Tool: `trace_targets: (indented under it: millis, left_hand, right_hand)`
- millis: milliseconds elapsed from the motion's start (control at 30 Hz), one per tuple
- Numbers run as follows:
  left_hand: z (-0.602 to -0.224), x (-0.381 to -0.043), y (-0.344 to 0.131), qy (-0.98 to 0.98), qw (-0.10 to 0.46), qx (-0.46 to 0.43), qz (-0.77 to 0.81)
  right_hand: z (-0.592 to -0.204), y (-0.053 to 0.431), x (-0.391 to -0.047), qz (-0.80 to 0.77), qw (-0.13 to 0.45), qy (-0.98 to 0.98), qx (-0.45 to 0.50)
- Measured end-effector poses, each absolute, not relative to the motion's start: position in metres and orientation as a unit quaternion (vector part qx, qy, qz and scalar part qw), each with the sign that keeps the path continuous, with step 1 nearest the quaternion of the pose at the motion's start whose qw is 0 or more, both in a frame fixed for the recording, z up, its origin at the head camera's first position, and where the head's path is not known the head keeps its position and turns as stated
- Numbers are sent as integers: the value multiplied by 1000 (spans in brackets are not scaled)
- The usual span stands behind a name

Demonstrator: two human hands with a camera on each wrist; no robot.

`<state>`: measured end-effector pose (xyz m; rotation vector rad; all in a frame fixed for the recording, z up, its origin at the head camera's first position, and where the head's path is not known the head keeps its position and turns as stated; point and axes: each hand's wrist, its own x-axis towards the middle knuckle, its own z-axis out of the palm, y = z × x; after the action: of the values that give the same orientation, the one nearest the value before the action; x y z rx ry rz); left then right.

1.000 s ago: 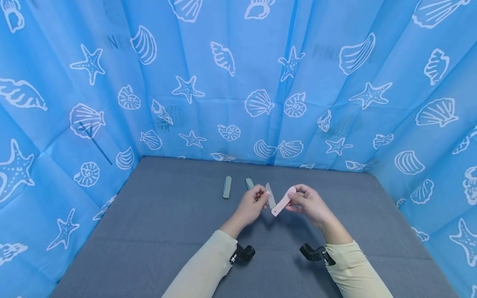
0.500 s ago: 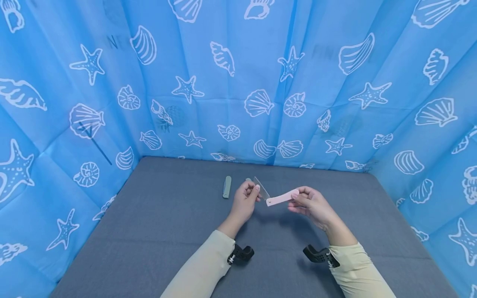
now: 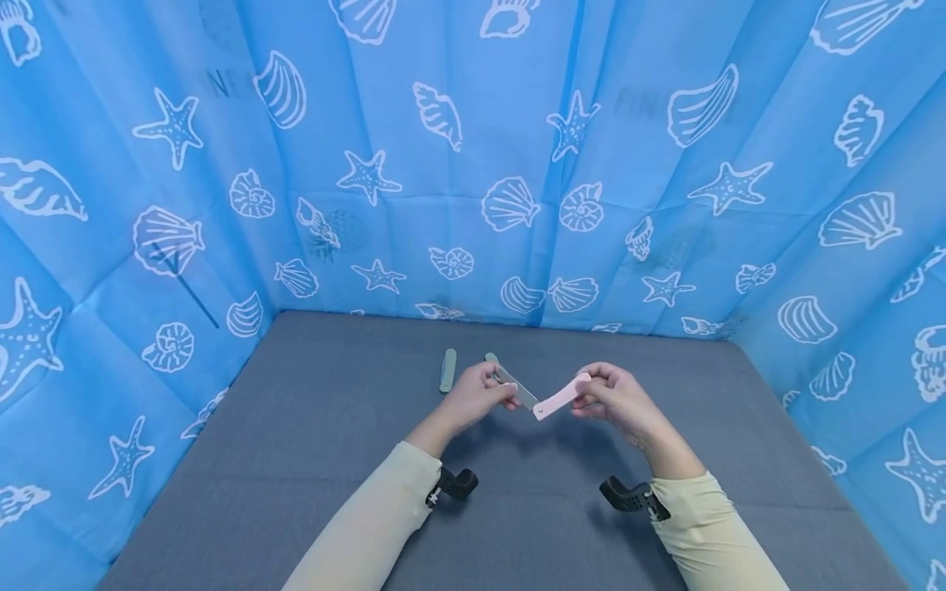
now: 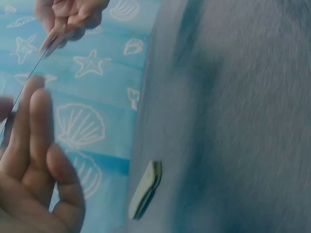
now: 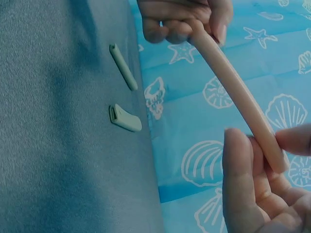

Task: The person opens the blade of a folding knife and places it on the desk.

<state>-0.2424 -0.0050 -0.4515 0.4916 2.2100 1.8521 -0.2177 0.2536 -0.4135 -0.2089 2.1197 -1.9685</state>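
A folding knife with a pink handle [image 3: 559, 400] is held up over the table between both hands, its blade [image 3: 523, 394] swung out so the two form a wide V with the pivot at the bottom. My left hand [image 3: 475, 398] pinches the blade near its tip. The handle's far end is gripped by my right hand [image 3: 617, 404], between thumb and fingers. In the right wrist view the handle [image 5: 238, 94] runs diagonally from one hand to the other. Seen edge-on in the left wrist view, the blade [image 4: 32, 72] is a thin dark line.
Two pale green folding knives lie folded at the back of the grey table [image 3: 355, 427]: one green knife [image 3: 447, 371] left of the left hand, the other green knife [image 3: 491, 358] just behind it. A blue shell-print curtain [image 3: 473, 164] encloses the table's back and sides.
The blade has swung farther out from the pink handle, widening the V. My left hand has moved left with the blade. The right hand has stayed nearly in place, tilting the handle.
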Motion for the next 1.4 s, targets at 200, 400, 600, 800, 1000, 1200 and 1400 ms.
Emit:
trace_targets:
  millis: [200, 400, 600, 800, 1000, 1200, 1400]
  left_hand:
    - [-450, -245, -19, 746, 171, 196, 613]
    - [-446, -246, -28, 726, 201, 200, 627]
    - [-439, -246, -33, 727, 217, 201, 620]
    - [-438, -248, -37, 728, 222, 206, 615]
    - [-439, -248, -40, 724, 212, 202, 624]
    - [-440, -252, -40, 725, 178, 167, 644]
    - [-446, -250, -31, 696, 126, 126, 695]
  right_hand:
    - [-413, 255, -218, -639, 159, 746, -101]
    - [-410, 256, -218, -621, 182, 753, -120]
    - [-406, 256, -220, -606, 194, 761, -127]
    - [-401, 256, -220, -594, 197, 768, -133]
    - [-401, 253, -219, -610, 180, 762, -121]
    - [-403, 251, -219, -654, 131, 741, -84]
    - [-409, 247, -219, -693, 73, 715, -56]
